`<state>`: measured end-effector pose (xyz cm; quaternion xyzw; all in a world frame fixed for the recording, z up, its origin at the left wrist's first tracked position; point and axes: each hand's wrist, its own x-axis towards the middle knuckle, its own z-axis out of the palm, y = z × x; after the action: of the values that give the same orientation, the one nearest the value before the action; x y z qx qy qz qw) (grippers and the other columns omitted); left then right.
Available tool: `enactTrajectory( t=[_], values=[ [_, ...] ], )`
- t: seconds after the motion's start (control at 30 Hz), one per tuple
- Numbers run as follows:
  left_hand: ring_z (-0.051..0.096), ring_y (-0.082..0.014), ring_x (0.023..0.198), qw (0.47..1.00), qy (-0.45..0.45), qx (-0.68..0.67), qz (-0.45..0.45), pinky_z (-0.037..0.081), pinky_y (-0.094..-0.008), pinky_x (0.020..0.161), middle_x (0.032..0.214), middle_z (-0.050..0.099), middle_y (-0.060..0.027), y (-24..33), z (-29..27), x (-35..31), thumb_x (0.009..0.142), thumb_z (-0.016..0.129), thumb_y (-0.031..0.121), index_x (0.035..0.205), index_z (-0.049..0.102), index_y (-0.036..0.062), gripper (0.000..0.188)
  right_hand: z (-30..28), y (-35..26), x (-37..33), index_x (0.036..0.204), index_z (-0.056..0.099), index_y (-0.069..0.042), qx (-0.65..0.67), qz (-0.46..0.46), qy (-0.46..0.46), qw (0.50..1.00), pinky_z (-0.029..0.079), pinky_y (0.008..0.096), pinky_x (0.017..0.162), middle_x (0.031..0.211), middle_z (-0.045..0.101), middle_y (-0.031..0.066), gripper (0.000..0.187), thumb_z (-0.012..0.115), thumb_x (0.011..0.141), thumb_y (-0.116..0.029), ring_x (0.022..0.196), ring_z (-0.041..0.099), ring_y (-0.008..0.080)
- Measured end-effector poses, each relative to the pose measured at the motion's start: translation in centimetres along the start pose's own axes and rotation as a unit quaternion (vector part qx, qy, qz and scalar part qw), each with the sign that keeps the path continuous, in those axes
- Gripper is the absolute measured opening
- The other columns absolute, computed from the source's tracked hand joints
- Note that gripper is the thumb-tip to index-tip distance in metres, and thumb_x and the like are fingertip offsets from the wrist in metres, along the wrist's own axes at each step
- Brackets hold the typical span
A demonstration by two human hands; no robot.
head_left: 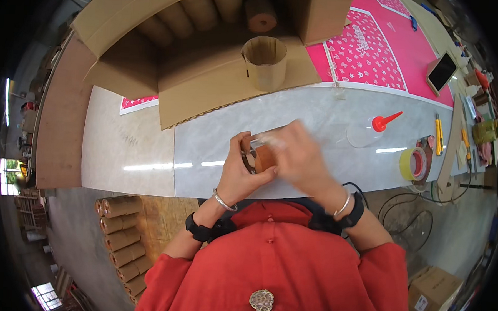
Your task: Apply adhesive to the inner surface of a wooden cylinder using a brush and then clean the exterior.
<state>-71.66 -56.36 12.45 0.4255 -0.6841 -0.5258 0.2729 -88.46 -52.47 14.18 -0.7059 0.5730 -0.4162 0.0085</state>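
Observation:
Over the near edge of the table, my left hand (242,172) is closed around a small brown cylindrical piece (265,158) with a dark rim at its left end. My right hand (305,162) is at the piece's right side, smeared by motion, so I cannot tell what its fingers hold. Something pale and shiny shows between the hands, too blurred to name. Beyond them, a short cardboard tube (266,73) stands upright on the flap of a large open carton (202,92).
Brown rolls (199,11) lie inside the carton. To the right are a red-tipped squeeze bottle (365,131), yellow tape roll (412,164), yellow cutter (439,134) and phone (441,72). Pink printed sheets (370,55) cover the back right. Stacked rolls (124,242) sit below left.

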Motion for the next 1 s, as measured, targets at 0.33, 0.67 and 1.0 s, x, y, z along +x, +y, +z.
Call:
enactTrajectory(
  t=[0.33,0.67,1.0],
  values=[
    [0.056,-0.0276,0.098,0.993,0.013,0.089,0.072,0.047,-0.0357,0.086,0.112,0.054,-0.0165,0.5,0.0,0.2,0.059,0.084,0.026,0.125,0.037,0.0027,0.084,0.9,-1.7,0.4,0.093,0.061,-0.008,0.008,-0.115,0.068,0.991,0.046,0.0332,0.056,0.081,0.052,0.0114,0.020,0.059,0.073,-0.007,0.075,0.053,0.0270],
    [0.055,-0.0226,0.106,0.999,-0.035,-0.039,0.008,0.049,-0.0334,0.087,0.119,0.049,-0.0167,0.3,-0.1,-0.6,0.066,0.083,0.025,0.133,0.028,0.0027,0.090,0.3,4.2,-1.4,0.093,0.056,-0.002,-0.019,0.138,0.027,0.990,0.049,0.0427,0.060,0.084,0.050,0.0137,0.014,0.056,0.080,-0.008,0.075,0.055,0.0299],
    [0.057,-0.0188,0.101,0.974,-0.091,-0.191,-0.083,0.053,-0.0288,0.080,0.117,0.049,-0.0121,0.0,-0.6,-0.2,0.072,0.078,0.010,0.129,0.029,0.0017,0.076,1.6,-0.6,-1.1,0.102,0.060,-0.004,-0.001,-0.040,-0.011,0.999,0.047,0.0342,0.050,0.086,0.054,0.0100,0.027,0.055,0.076,-0.002,0.073,0.055,0.0249]
  ],
)
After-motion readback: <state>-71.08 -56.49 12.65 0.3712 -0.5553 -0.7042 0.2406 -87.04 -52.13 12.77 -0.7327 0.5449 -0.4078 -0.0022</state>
